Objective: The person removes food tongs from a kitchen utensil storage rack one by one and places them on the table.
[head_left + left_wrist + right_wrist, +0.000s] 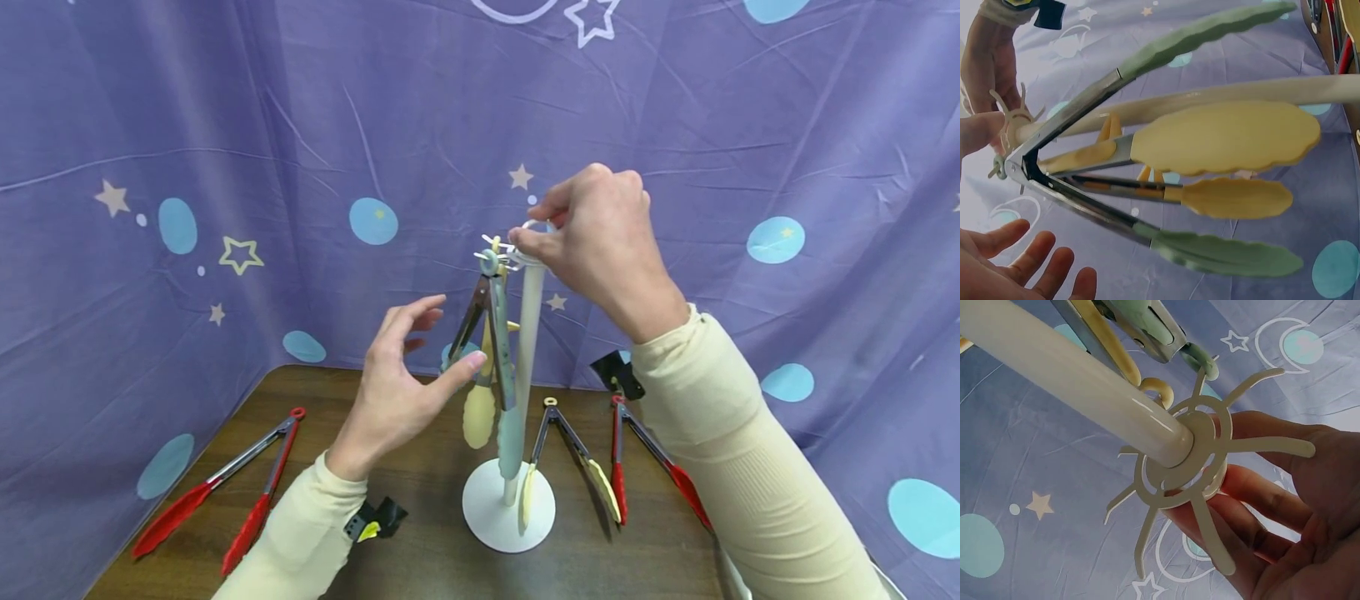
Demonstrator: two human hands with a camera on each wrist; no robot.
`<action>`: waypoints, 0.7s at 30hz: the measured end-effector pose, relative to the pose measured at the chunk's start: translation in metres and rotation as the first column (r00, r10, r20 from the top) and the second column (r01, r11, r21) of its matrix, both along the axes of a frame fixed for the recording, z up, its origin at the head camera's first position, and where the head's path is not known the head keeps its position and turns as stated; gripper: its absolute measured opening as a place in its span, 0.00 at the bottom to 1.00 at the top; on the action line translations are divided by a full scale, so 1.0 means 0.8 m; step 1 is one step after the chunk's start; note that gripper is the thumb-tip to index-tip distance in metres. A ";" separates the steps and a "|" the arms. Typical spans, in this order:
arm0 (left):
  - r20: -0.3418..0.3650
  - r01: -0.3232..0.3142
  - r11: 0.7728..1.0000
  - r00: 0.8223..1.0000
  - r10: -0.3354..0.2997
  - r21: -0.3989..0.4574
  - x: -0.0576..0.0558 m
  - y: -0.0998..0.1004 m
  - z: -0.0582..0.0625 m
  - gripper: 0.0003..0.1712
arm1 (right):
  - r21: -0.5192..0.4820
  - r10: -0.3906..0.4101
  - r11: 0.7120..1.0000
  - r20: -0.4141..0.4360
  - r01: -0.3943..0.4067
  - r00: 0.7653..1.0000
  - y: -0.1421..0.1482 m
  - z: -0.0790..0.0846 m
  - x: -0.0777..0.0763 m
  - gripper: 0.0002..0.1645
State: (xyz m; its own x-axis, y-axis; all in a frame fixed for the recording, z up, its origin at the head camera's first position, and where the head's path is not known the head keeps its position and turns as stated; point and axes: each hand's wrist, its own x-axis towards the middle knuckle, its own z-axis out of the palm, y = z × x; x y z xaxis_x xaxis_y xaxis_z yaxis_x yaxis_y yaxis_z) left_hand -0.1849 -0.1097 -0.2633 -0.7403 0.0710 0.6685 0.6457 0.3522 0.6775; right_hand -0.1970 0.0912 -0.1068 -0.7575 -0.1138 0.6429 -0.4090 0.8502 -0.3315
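Note:
A white utensil stand (530, 325) rises from a round base, with hooks fanning out at its top. My right hand (600, 237) pinches the top of the stand, thumb and fingers at its ring; the right wrist view shows the fingers behind the hook wheel (1147, 500). Green-tipped tongs (502, 333) hang by their loop from a hook, arms spread. Behind them hang yellow-tipped tongs (1229, 134), partly covered. My left hand (393, 392) is beside the green tongs, fingers apart and holding nothing, its thumb overlapping them in the head view.
Red-tipped tongs (273, 475) lie at the table's left. Right of the base lie yellow-tipped tongs (573, 442) and another red-tipped pair (652, 442). The brown table (420, 533) meets a purple patterned curtain (420, 125) behind and at the sides.

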 end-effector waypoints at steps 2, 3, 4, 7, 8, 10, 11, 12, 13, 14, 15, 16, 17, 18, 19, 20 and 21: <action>-0.008 0.000 1.000 1.000 0.001 0.007 0.000 0.004 0.000 0.41 | -0.003 0.009 1.000 0.003 -0.009 1.000 0.001 0.000 -0.001 0.15; -0.012 0.000 1.000 1.000 0.000 0.011 0.001 0.006 0.000 0.41 | -0.002 0.015 1.000 0.000 -0.015 1.000 0.001 0.000 -0.001 0.15; -0.018 0.000 1.000 1.000 0.001 0.014 0.001 0.008 0.000 0.42 | -0.003 0.020 1.000 -0.002 -0.020 1.000 0.002 0.000 -0.001 0.15; -0.032 -0.004 1.000 0.999 0.005 0.015 0.001 0.014 -0.001 0.43 | -0.005 0.037 0.999 -0.011 -0.037 0.999 0.003 0.000 -0.002 0.15; -0.035 -0.008 1.000 0.999 0.008 0.014 0.001 0.016 -0.001 0.43 | -0.003 0.044 0.999 -0.017 -0.044 0.999 0.004 -0.001 -0.003 0.15; -0.045 -0.015 1.000 0.999 0.015 0.008 0.001 0.020 -0.002 0.45 | -0.002 0.055 0.998 -0.022 -0.055 0.998 0.005 -0.001 -0.003 0.15; -0.049 -0.019 1.000 0.999 0.019 0.006 0.001 0.022 -0.002 0.45 | -0.001 0.060 0.998 -0.025 -0.061 0.998 0.006 -0.001 -0.004 0.15; -0.053 -0.022 1.000 0.998 0.023 0.005 0.001 0.024 -0.002 0.46 | -0.002 0.066 0.998 -0.026 -0.066 0.998 0.006 -0.002 -0.004 0.15; -0.058 -0.027 1.000 0.998 0.027 0.005 0.001 0.026 -0.003 0.46 | -0.002 0.069 0.998 -0.026 -0.069 0.997 0.007 -0.002 -0.004 0.15; -0.062 -0.032 0.999 0.998 0.032 0.007 0.001 0.028 -0.003 0.47 | -0.004 0.073 0.997 -0.024 -0.073 0.997 0.007 -0.002 -0.004 0.15; -0.069 -0.038 0.999 0.997 0.038 0.010 0.001 0.030 -0.004 0.47 | -0.006 0.077 0.997 -0.022 -0.077 0.997 0.008 -0.002 -0.005 0.15; -0.076 -0.043 0.999 0.996 0.044 0.014 0.001 0.032 -0.004 0.48 | -0.007 0.081 0.997 -0.023 -0.081 0.996 0.008 -0.003 -0.005 0.15; -0.083 -0.051 0.999 0.995 0.052 0.017 0.001 0.034 -0.005 0.48 | -0.008 0.086 0.996 -0.025 -0.086 0.996 0.009 -0.003 -0.005 0.15; -0.090 -0.060 0.998 0.994 0.061 0.018 0.001 0.037 -0.005 0.49 | -0.008 0.090 0.996 -0.028 -0.091 0.996 0.009 -0.003 -0.006 0.15; -0.099 -0.069 0.997 0.993 0.070 0.019 0.000 0.039 -0.006 0.50 | -0.007 0.095 0.995 -0.032 -0.095 0.995 0.010 -0.003 -0.006 0.14; -0.108 -0.079 0.997 0.991 0.080 0.017 0.000 0.041 -0.006 0.51 | -0.004 0.099 0.995 -0.038 -0.099 0.994 0.010 -0.003 -0.006 0.14; -0.117 -0.087 0.996 0.989 0.089 0.015 0.000 0.043 -0.007 0.52 | -0.002 0.103 0.995 -0.046 -0.103 0.994 0.010 -0.004 -0.007 0.14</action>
